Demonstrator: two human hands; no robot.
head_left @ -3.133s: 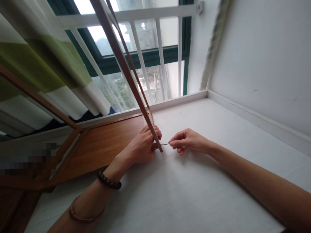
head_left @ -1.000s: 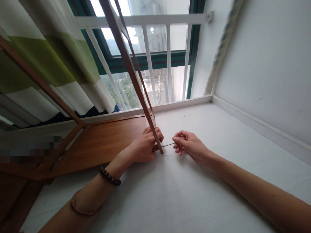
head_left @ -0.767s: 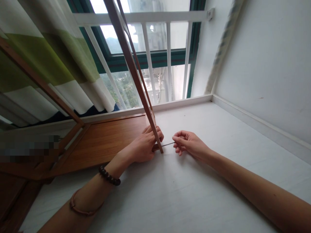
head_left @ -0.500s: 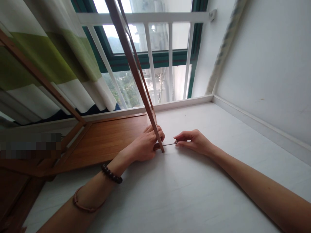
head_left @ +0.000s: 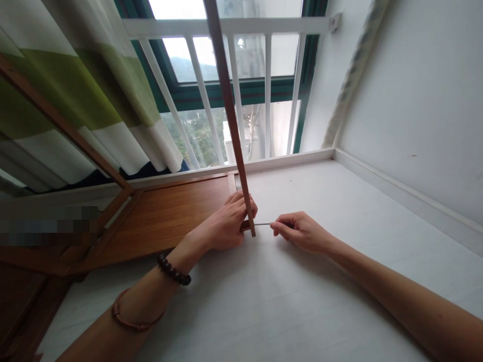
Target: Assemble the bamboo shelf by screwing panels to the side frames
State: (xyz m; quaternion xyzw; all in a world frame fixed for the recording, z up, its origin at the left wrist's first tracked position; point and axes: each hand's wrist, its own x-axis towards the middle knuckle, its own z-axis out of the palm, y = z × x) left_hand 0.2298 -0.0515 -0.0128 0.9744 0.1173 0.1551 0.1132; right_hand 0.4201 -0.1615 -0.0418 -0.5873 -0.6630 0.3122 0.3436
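My left hand (head_left: 228, 221) is closed round the lower joint of a wooden frame, where a slim brown upright (head_left: 234, 130) meets a short rail end. The upright leans slightly left toward its top, which runs out of view. Close to its foot, the thin metal shaft of a hex key (head_left: 262, 223) points into the upright's outer side. My right hand (head_left: 300, 231) pinches the key's outer end, and the fingers hide its bend. A brown wooden panel (head_left: 166, 206) of the frame lies left of my left hand.
Pale floor (head_left: 264, 301) spreads beneath my hands. At the back are a white railing (head_left: 226, 27) and a window, with a striped curtain (head_left: 113, 90) at left. A white wall (head_left: 422, 90) rises on the right. Another wooden bar (head_left: 68, 125) slants at left.
The upright's top has swung right, so it stands steeper. My right hand has turned and closed over the hex key's bent end, which showed before. My left hand keeps its grip.
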